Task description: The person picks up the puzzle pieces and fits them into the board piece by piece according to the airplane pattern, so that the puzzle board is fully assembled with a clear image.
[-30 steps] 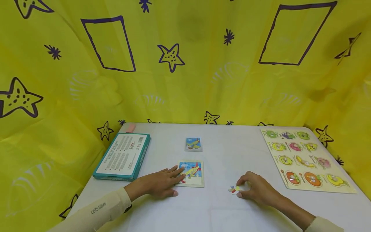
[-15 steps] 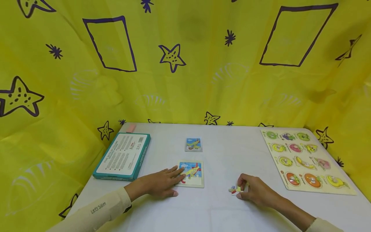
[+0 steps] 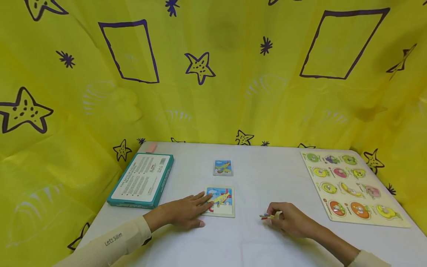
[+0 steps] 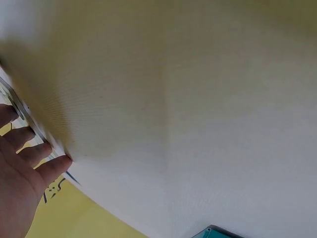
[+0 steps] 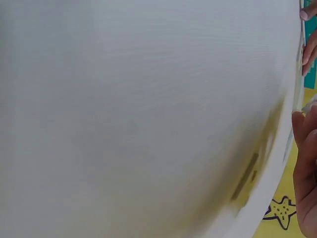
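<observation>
My left hand (image 3: 188,212) lies with spread, straight fingers across the left side of a square jigsaw puzzle board (image 3: 233,203), which shows a yellow and red airplane on blue sky. A pale area without picture shows along the board's lower part; its left edge is hidden by the fingers. To the right, my right hand (image 3: 288,219) pinches a small jigsaw puzzle piece (image 3: 265,216) between thumb and fingers, tilted and seen nearly edge-on. In the left wrist view the left hand (image 4: 22,171) shows at the left edge; the right hand (image 5: 307,163) is partly cut off in the right wrist view.
A small airplane picture card (image 3: 222,168) lies behind the puzzle board. At the left stands a teal box (image 3: 141,180) with a pink block (image 3: 151,148) behind it. A wooden fruit puzzle board (image 3: 348,185) lies at the right. Yellow patterned curtain (image 3: 213,104) surrounds the white table (image 3: 267,174).
My right hand has shifted slightly left and tilted the puzzle piece from nearly flat to nearly edge-on. My left hand stays on the board.
</observation>
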`<act>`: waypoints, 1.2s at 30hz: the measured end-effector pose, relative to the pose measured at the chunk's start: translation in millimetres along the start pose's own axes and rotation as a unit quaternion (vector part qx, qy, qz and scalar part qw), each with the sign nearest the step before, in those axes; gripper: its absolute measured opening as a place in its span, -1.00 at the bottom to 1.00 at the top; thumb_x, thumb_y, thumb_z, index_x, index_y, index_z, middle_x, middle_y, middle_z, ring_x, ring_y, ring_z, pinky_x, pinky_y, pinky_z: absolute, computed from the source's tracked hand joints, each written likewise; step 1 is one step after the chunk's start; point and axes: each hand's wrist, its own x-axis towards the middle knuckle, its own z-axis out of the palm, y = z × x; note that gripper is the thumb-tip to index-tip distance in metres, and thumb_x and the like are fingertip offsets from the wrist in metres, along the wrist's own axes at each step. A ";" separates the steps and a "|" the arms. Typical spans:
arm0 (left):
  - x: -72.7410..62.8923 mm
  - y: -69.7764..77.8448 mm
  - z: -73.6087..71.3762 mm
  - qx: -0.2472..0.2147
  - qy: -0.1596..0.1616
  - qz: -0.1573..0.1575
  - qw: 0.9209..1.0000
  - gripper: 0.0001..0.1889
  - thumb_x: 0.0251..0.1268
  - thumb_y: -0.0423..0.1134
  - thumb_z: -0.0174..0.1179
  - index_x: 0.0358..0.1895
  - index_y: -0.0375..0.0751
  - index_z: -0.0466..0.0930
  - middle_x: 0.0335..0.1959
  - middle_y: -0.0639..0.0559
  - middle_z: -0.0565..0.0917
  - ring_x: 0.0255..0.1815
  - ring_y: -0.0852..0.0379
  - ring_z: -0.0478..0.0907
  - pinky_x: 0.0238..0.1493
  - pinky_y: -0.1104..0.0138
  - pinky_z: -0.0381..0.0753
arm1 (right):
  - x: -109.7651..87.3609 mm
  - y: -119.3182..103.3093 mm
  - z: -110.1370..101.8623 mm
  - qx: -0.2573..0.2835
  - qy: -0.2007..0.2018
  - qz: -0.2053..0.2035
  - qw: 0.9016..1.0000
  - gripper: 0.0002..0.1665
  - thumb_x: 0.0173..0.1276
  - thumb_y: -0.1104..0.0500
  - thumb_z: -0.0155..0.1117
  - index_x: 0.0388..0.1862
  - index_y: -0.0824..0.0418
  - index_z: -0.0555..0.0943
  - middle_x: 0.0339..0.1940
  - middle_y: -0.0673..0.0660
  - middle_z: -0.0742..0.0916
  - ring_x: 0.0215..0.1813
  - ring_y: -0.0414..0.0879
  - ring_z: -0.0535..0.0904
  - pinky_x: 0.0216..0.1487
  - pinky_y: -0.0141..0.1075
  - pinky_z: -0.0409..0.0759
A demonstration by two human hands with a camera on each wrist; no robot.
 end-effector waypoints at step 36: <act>-0.6 -1.7 1.6 0.008 0.005 0.003 1.000 -0.27 0.54 0.23 -0.08 0.63 0.02 0.03 0.68 0.02 -0.05 0.67 -0.13 -0.09 0.57 0.03 0.16 | 78.6 -35.1 41.1 0.015 0.005 -0.008 1.000 -0.69 0.28 0.25 0.44 -0.05 0.40 0.68 -0.48 0.12 0.75 -0.62 -0.19 0.55 -0.55 -0.41 0.50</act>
